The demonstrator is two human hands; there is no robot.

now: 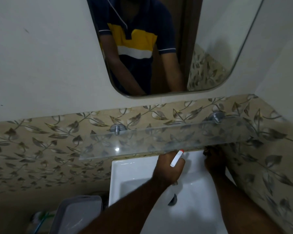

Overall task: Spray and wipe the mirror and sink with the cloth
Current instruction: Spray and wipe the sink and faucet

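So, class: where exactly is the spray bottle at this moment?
In the head view, the spray bottle is gripped in the left hand over the back of the white sink, just below the front edge of the glass shelf.

Your single head-worn wide-angle camera looks forward and steeply down from close range, facing the wall with the mirror [167, 48] at top of frame and the sink [130, 176] directly beneath you. The glass shelf [159, 141] crosses mid-frame, and your forearms reach in from the bottom edge. No second view overlaps it.
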